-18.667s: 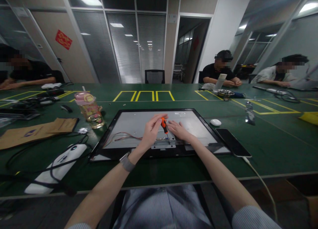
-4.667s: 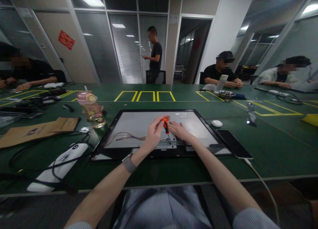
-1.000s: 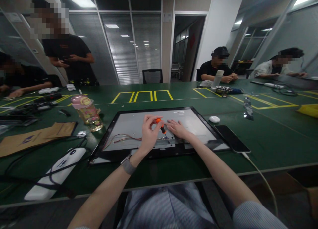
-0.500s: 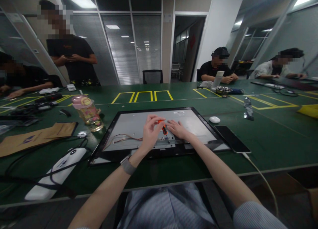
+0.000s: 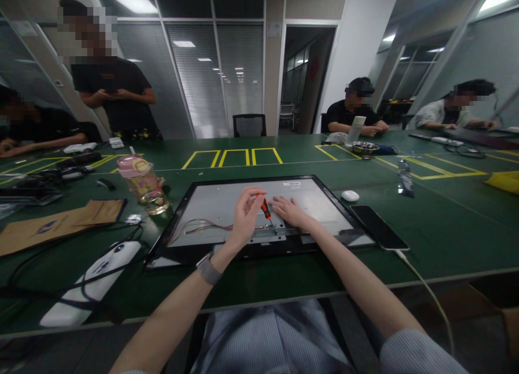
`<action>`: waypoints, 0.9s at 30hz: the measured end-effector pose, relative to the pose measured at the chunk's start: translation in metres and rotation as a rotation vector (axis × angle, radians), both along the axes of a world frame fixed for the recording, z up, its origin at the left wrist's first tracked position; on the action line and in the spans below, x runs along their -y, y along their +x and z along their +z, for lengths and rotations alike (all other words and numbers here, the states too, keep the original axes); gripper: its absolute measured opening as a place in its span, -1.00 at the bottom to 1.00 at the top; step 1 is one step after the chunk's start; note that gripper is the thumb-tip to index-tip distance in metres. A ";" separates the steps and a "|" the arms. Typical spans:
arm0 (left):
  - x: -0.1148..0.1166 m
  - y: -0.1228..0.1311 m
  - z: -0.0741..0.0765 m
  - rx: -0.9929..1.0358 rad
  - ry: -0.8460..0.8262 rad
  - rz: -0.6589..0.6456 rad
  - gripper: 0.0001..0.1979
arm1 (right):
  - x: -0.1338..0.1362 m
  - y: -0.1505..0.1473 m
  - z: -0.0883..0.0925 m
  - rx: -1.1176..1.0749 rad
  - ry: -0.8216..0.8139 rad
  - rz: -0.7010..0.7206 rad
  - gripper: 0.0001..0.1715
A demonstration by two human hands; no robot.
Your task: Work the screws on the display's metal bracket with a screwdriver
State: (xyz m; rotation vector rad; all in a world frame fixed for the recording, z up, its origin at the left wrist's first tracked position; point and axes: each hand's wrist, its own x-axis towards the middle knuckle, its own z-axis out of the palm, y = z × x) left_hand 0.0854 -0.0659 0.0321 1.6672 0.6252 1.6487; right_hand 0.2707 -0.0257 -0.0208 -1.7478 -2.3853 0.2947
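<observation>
My left hand [image 5: 246, 214] is closed round the top of a screwdriver [image 5: 266, 208] with an orange and black handle. The screwdriver leans, its shaft pointing down at a metal bracket [image 5: 267, 232] along the near side of a flat display panel [image 5: 211, 201]. The tip is too small to make out exactly. My right hand [image 5: 290, 211] lies flat on the panel's grey back, fingers stretched toward the screwdriver. Thin brown wires [image 5: 203, 222] run across the panel's left part to the bracket. The panel has a black frame and lies flat on the green table [image 5: 251, 285].
To the left stand a pink-lidded bottle [image 5: 141, 182], a brown paper bag [image 5: 60, 222] and a white device [image 5: 91, 282] with black cables. At right lie a phone [image 5: 379, 225] on a cable and a white case [image 5: 350, 195]. Several people are around the table.
The screwdriver's handle has tilted a little to the left, and the fingers of my left hand have shifted slightly with it. My right hand stays in place.
</observation>
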 end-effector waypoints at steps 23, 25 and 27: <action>0.001 -0.001 0.001 -0.072 0.043 0.016 -0.85 | -0.002 0.002 -0.003 -0.007 0.012 -0.001 -0.46; 0.001 -0.001 0.001 -0.066 0.027 0.024 -0.84 | -0.001 0.001 -0.003 -0.008 0.007 0.000 -0.46; 0.001 -0.002 0.001 -0.057 0.005 -0.026 -0.79 | -0.001 0.001 -0.002 -0.001 0.005 0.000 -0.45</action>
